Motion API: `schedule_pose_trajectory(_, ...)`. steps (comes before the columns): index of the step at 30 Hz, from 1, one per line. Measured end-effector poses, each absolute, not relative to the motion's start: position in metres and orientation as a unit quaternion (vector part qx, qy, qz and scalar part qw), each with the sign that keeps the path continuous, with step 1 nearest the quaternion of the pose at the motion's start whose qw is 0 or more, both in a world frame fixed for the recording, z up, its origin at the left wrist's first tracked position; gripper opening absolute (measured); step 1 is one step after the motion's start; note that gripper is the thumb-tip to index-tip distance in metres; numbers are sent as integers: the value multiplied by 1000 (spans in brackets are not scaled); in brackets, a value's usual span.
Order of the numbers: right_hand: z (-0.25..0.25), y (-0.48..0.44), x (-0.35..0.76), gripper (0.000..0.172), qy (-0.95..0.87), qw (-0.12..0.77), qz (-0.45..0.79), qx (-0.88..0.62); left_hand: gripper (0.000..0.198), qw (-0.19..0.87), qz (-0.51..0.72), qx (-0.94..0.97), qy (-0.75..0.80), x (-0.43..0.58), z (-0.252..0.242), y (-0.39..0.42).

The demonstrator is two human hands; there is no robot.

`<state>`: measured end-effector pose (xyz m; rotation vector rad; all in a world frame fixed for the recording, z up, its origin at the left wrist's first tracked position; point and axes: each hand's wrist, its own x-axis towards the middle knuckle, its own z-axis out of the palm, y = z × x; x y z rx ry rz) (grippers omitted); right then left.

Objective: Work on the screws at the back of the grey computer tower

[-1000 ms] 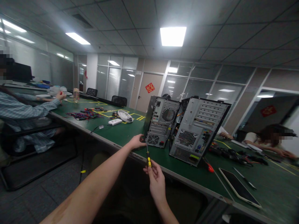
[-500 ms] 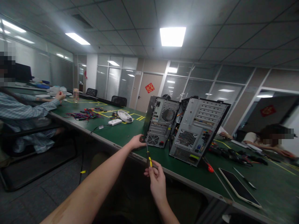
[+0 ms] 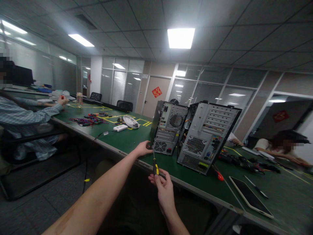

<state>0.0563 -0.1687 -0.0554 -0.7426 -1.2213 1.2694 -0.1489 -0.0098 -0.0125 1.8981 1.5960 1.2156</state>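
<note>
My right hand (image 3: 164,186) grips the black and yellow handle of a screwdriver (image 3: 156,167), whose thin shaft points up to the lower left corner of the smaller computer case (image 3: 168,125). Beside that same corner, my left hand (image 3: 143,148) has its fingers curled at the case's lower edge; what they hold, if anything, is too small and dark to name. A larger computer case (image 3: 207,137) stands to the right, tilted in view, its rear ports and vents facing me. Both cases rest on the green table (image 3: 127,142).
Left on the table lie a tangle of thin cables (image 3: 90,120), a white adapter (image 3: 120,128) and a round white part (image 3: 131,121). To the right are a red-handled tool (image 3: 219,175), a tablet (image 3: 250,196) and black cables (image 3: 246,164). People sit at both sides.
The fingers of my right hand have shifted slightly to the left around the screwdriver handle. My left hand has stayed by the case's corner.
</note>
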Motion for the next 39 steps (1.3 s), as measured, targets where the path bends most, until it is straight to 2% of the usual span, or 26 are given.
schedule_pose_trajectory(17, -58, -167, 59, 61, -534, 597, 487, -349, 75, 192, 435, 672, 568, -149, -13, -10)
schedule_pose_trajectory(25, -52, -170, 64, 53, -594, 593, 399, -369, 78, 198, 436, 665, 573, -148, -11, -12)
schedule_pose_trajectory(39, -52, -170, 62, 65, -561, 593, 442, -371, 79, 183, 433, 680, 563, -151, -17, -5)
